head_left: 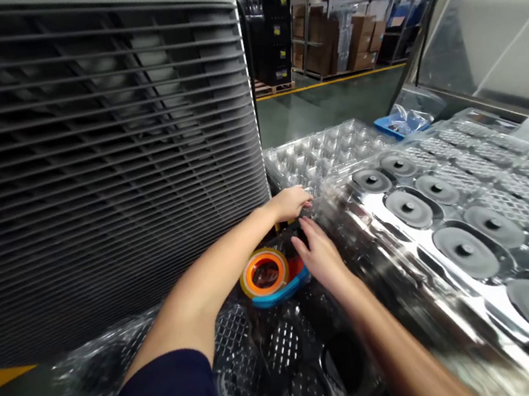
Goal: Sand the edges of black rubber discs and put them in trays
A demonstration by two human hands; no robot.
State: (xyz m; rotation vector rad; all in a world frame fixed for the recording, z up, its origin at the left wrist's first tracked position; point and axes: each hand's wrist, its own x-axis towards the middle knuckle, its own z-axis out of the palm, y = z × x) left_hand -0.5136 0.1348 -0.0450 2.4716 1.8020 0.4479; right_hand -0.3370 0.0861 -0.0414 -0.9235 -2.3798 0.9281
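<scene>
My left hand [290, 202] reaches forward and its fingers curl on the near corner of a clear plastic blister tray [323, 154]. My right hand [318, 253] lies just below it with fingers stretched toward the same corner, its palm side beside a tape dispenser [270, 275] with an orange roll and a blue body. A large clear tray stack [449, 208] holding several round grey discs [408, 208] slopes to the right of both hands. Whether the right fingers grip anything is hidden.
A big louvred grey cooler unit [95, 158] fills the left. Dark empty trays wrapped in plastic film [281, 357] lie in front of me. A blue bin [397, 125] sits at the back. Shelves with cardboard boxes [339, 37] stand across the green floor.
</scene>
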